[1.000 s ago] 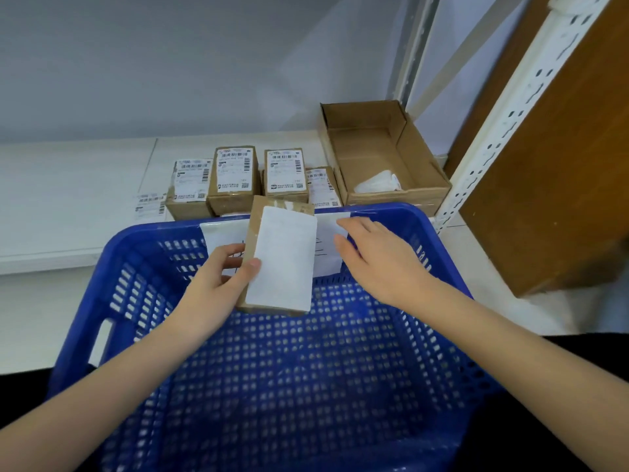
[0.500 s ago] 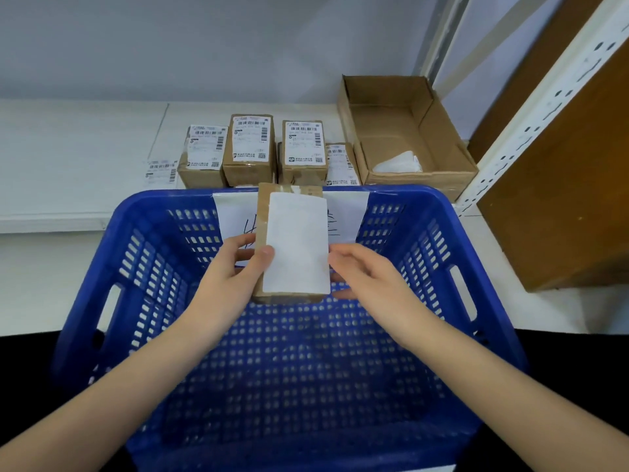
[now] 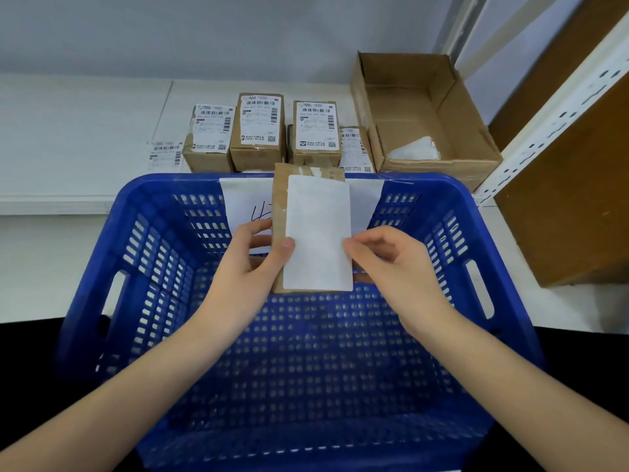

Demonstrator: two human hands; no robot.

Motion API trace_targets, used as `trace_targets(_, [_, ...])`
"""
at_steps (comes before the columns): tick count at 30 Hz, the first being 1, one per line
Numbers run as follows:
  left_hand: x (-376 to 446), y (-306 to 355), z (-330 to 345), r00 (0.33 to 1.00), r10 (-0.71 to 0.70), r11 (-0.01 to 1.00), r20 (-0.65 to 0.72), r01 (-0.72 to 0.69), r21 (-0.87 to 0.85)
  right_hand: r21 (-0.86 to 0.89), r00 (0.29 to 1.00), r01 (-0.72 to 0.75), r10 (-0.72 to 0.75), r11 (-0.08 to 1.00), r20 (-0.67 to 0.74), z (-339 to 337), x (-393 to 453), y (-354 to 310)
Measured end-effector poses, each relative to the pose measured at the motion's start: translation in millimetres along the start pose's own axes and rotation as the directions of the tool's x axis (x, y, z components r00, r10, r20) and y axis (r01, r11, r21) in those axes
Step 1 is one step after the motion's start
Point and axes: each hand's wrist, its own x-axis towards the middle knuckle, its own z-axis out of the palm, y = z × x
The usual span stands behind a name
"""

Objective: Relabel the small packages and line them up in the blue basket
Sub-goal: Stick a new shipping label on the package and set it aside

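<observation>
Blue perforated basket (image 3: 442, 212), brown cardboard package (image 3: 279, 212) under blank white label (image 3: 318, 233), black-barcoded white labels (image 3: 262, 120) behind.

The held package (image 3: 311, 233) hides most of the basket's handwritten paper sign (image 3: 245, 206).

The basket (image 3: 143, 253) sits nearest the viewer. Above its middle, a package (image 3: 280, 212) is held between the two hands: left hand (image 3: 245, 270) on its left edge, right hand (image 3: 398, 267) on its right edge. A paper sheet (image 3: 243, 202) hangs on the basket's far wall. Behind the basket, on the desk (image 3: 68, 137), stands a row of labelled packages (image 3: 257, 131). Right of that row, behind the basket's right corner, lies an open carton (image 3: 425, 110).
</observation>
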Motion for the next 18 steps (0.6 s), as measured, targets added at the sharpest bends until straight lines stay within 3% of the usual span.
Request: trace_targets(18, [-0.4, 3.2, 0.2, 0.998, 0.035, 0.999, 0.057, -0.034, -0.012, -0.011, 0.998, -0.056, 0.056, 0.998, 0.016, -5.3, -3.3, -6.9])
